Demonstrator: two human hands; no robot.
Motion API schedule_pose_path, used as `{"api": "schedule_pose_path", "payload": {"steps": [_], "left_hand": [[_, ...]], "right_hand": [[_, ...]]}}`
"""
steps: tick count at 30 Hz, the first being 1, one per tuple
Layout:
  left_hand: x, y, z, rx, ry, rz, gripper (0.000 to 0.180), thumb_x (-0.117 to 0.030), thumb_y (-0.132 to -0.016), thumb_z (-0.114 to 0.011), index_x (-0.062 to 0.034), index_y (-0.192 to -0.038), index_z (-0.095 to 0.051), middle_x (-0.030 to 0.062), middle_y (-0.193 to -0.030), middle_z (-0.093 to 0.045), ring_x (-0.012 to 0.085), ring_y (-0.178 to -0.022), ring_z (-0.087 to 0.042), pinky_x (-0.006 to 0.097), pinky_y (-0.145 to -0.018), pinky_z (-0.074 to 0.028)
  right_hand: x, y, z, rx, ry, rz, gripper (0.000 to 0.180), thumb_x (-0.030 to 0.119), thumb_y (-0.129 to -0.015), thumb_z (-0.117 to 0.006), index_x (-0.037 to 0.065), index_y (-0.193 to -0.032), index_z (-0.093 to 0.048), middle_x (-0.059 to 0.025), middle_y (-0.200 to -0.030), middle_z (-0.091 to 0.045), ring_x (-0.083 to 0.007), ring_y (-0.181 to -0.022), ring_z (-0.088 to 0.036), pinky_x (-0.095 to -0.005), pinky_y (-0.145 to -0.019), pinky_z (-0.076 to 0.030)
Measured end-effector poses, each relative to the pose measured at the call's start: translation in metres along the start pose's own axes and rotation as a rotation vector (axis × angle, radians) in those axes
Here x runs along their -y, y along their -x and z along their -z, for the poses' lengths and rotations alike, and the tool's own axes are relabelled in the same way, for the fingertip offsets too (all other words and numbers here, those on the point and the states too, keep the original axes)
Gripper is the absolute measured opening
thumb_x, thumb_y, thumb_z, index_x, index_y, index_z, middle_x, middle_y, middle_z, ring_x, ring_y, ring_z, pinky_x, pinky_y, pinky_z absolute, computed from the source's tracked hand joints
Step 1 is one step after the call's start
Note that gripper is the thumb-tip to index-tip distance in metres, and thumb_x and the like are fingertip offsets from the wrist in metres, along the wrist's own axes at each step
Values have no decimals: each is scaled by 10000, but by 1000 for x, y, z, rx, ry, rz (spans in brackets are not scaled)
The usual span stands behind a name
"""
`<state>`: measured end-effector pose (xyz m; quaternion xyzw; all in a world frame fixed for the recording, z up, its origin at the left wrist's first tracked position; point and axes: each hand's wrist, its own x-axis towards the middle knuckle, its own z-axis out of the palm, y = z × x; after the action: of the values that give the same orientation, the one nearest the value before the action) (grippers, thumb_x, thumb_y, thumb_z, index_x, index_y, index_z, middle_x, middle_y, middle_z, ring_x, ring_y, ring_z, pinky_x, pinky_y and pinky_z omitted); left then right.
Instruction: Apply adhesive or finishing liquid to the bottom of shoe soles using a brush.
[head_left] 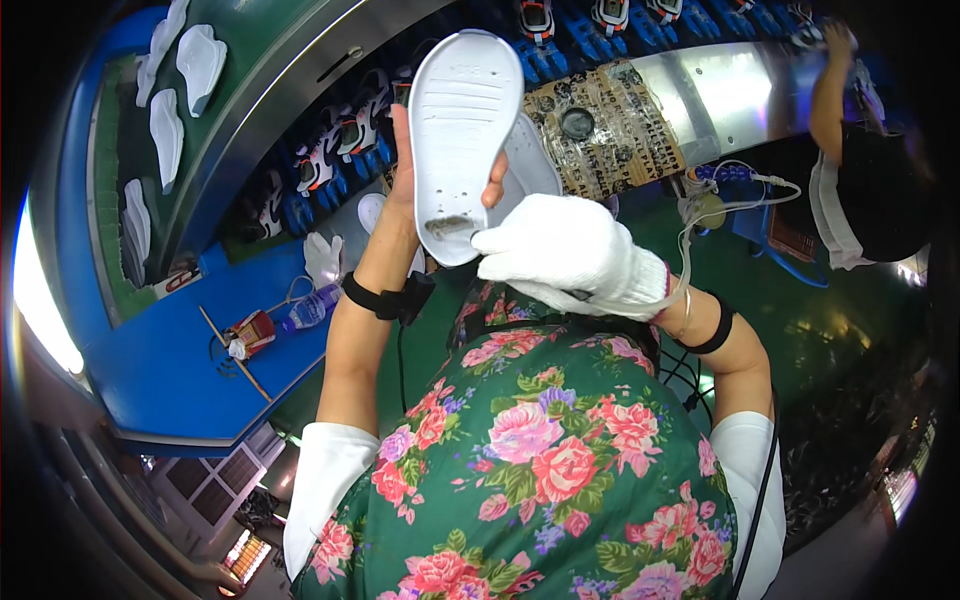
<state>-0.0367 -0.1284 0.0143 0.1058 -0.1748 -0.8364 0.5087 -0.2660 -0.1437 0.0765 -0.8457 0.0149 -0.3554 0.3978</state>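
Observation:
A white shoe sole [465, 130] stands upright before me, its ridged inner face turned my way. My bare left hand [403, 165] grips it from behind, with fingertips showing at its right edge. Near the sole's lower end is a dark, rough patch [452, 226]. My right hand [565, 250], in a white knitted glove, has its fingers pressed together at that end, beside the patch. Whatever the gloved fingers may pinch is too small to make out. Behind the held sole, another pale sole [530, 160] is partly hidden.
Shoes [340, 140] line a conveyor with blue holders. Cardboard [610, 125] covers part of a metal ledge. More white soles [200, 65] lie on a green surface at left. A blue table [150, 370] bears a bottle [312, 307] and a glove. Another person's arm [830, 100] reaches in at right.

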Motion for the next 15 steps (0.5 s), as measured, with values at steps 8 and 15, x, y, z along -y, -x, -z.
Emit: {"api": "schedule_pose_path", "payload": {"steps": [8,15], "left_hand": [[4,-3,9,-81,-66,215,1050,-891,-819,-298,-63,-1446,-454,254,-975,-650,337,-727,-670,425,-622,-567],[14,-2,15,-154,-11,43,933,-792,-922,-255,-30,-1415,-469,276,-938,-670,375,-762,-688,468,-644,-582]], "right_hand": [[-6,3,9,-14,-40,-28,266,84,-742,-795,115,-999,-733,-62,-1030,-736,-257,-837,-691,-358,-718,-568],[-6,6,27,-232,-506,-562,142,52,-783,-809,16,-913,-764,-101,-940,-761,-164,-844,-724,-304,-778,-566]]}}
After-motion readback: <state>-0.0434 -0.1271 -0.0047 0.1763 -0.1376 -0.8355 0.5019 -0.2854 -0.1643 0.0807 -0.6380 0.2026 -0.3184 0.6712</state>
